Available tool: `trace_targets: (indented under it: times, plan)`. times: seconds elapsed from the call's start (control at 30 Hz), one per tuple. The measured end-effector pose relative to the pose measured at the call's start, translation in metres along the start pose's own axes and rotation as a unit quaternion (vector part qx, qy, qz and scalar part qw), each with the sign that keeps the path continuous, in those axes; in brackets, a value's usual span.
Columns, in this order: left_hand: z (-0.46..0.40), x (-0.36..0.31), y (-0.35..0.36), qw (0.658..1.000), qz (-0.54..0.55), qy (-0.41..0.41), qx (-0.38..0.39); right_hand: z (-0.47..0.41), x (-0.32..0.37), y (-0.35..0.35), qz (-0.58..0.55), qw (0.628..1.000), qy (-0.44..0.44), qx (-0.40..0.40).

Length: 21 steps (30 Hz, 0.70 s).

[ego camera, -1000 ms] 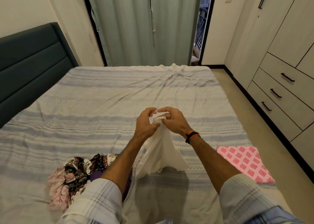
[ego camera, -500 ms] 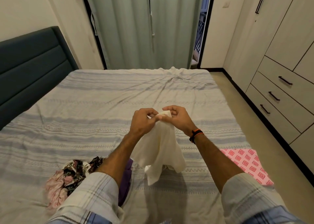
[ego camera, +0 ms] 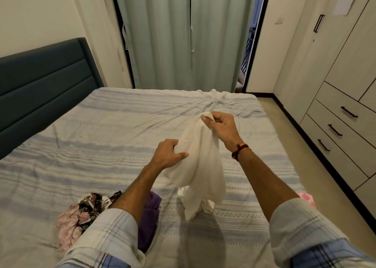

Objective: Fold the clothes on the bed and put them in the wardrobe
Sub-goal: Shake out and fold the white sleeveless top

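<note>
Above the middle of the bed (ego camera: 122, 137), nearer its right edge, you hold a cream-white garment (ego camera: 200, 166) up off the striped bedspread. Your right hand (ego camera: 220, 125) pinches its top end between thumb and curled fingers, raised higher and farther out. Your left hand (ego camera: 169, 153) grips a bunch of the cloth lower down on its left side, fingers curled into the fabric and thumb pointing right across it. The garment is thin, plain and unpatterned; it hangs in long soft folds, narrow at the top and wider below, with its crumpled lower end just about reaching the bedspread and casting a shadow toward you.

Near the bed's near edge, left of your left arm, lies a heap of floral pink-and-black clothing (ego camera: 81, 212), with a purple garment (ego camera: 150, 217) just beside it, partly hidden by your sleeve. At the right edge, a pink patterned cloth (ego camera: 306, 198) peeks out past your right arm.
</note>
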State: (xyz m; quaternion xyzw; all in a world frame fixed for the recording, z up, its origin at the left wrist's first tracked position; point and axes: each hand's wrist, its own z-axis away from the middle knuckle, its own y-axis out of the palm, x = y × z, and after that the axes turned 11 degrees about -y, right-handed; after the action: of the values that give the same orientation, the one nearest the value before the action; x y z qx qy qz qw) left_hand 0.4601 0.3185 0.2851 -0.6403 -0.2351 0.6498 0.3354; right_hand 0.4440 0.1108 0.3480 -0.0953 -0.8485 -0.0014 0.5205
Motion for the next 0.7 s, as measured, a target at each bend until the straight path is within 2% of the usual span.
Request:
trace_targets:
  times: [0.23,0.37,0.5,0.6,0.7]
  plan:
    - [-0.004,0.017,-0.026,0.995,-0.033,-0.092,-0.012,-0.023,0.016,-0.026,-0.028,0.995,-0.027,-0.089]
    - [-0.005,0.009,-0.048,0.988,-0.015,-0.106,-0.111,-0.025,0.011,-0.041,-0.007,0.989,-0.016,-0.145]
    - [-0.009,-0.003,-0.068,0.968,0.076,-0.092,-0.219,-0.023,0.007,-0.051,0.024,0.982,-0.001,-0.186]
    - [-0.012,-0.013,-0.084,0.951,0.143,-0.082,-0.261,-0.022,0.003,-0.058,0.064,0.978,0.01,-0.196]
    - [-0.013,-0.024,-0.095,0.942,0.162,-0.054,-0.29,-0.021,0.001,-0.063,0.116,0.974,0.026,-0.193]
